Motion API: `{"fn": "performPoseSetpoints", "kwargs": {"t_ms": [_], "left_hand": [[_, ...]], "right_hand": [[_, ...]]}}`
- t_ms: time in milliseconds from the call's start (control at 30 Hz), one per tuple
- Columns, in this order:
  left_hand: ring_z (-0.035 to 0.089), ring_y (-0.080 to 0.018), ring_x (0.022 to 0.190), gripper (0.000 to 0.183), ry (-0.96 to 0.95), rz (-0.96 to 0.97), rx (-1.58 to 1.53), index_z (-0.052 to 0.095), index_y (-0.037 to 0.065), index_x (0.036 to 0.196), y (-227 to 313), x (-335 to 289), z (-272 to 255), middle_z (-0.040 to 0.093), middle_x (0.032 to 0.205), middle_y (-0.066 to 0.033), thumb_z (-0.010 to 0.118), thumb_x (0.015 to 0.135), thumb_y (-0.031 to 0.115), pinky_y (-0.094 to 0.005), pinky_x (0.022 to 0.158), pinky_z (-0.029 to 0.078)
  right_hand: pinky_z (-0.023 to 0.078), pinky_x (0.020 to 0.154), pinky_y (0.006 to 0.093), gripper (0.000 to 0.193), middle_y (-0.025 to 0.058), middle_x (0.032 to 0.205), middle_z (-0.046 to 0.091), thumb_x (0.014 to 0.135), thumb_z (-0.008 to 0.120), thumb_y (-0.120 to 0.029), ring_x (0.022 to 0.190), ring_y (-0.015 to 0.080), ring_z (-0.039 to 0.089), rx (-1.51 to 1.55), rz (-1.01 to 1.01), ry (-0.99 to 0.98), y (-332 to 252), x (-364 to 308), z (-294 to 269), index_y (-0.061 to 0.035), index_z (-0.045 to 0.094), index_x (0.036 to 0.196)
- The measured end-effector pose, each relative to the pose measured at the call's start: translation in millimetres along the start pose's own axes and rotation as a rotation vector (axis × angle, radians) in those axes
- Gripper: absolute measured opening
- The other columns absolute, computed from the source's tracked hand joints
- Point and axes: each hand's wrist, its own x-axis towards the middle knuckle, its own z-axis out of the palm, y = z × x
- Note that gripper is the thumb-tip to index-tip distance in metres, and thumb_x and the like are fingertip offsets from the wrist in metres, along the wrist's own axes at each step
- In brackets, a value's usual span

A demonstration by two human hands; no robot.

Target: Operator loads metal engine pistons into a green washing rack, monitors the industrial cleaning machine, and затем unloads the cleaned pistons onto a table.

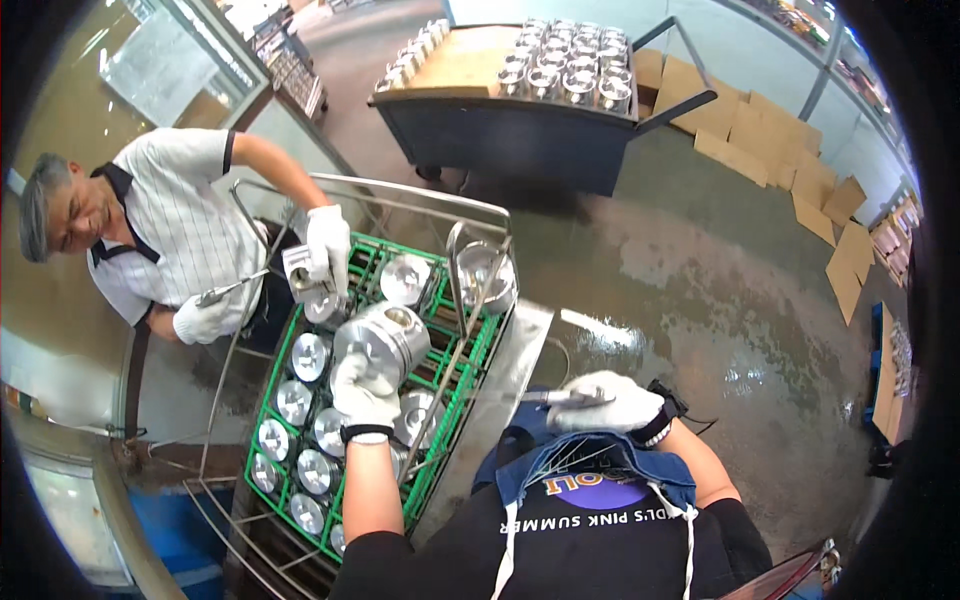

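My left hand (365,390), in a white glove, grips a shiny metal piston (385,338) and holds it above a green crate (283,358) filled with several more pistons. My right hand (605,403), also gloved, is closed around a thin metal tool (548,397) that points left, just to the right of the crate. Across the crate a co-worker's gloved hand (328,243) holds another piston (300,272), and the other gloved hand (200,318) holds a slim tool.
The crate rests in a steel-framed trolley (420,192). A dark blue cart (520,130) carrying several pistons stands behind on the wet concrete floor. Flattened cardboard sheets (790,160) lie at the right. I wear a blue apron (590,480).
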Motion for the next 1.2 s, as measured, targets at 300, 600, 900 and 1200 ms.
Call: {"fn": "performPoseSetpoints", "kwargs": {"t_ms": [300,600,900,1200], "left_hand": [[0.061,-0.0267,0.111,0.046,0.139,-0.025,0.112,0.060,0.008,0.126,-5,-10,60,0.064,0.124,-0.0096,0.058,0.094,0.041,-0.0423,0.103,0.045],[0.067,-0.0266,0.089,0.042,0.022,0.033,0.460,0.060,0.000,0.115,-63,30,40,0.064,0.103,-0.0121,0.066,0.074,-0.005,-0.0367,0.079,0.058],[0.067,-0.0169,0.091,0.036,-0.062,-0.118,0.686,0.059,0.006,0.119,-80,34,18,0.069,0.103,-0.0087,0.066,0.084,-0.001,-0.0296,0.079,0.055],[0.059,-0.0124,0.081,0.014,0.030,-0.021,1.139,0.063,0.005,0.099,-17,21,-31,0.064,0.090,-0.0026,0.067,0.089,0.014,-0.0278,0.075,0.049]], "right_hand": [[0.053,0.069,0.0276,0.041,0.0058,0.090,0.074,0.090,0.071,-0.036,0.075,0.0112,0.065,0.219,0.071,0.164,79,-8,12,-0.0119,0.070,0.123],[0.054,0.082,0.0310,0.029,0.0084,0.093,0.075,0.085,0.074,-0.032,0.086,0.0206,0.070,-0.122,0.288,0.226,25,-2,-5,-0.0086,0.075,0.101],[0.054,0.071,0.0337,0.032,0.0109,0.086,0.069,0.088,0.064,-0.040,0.077,0.0193,0.068,-0.020,0.345,0.390,18,20,-9,-0.0124,0.070,0.101],[0.053,0.072,0.0357,0.030,0.0122,0.087,0.070,0.088,0.062,-0.039,0.080,0.0275,0.067,-0.417,0.197,0.319,21,62,-30,-0.0132,0.069,0.100]]}}
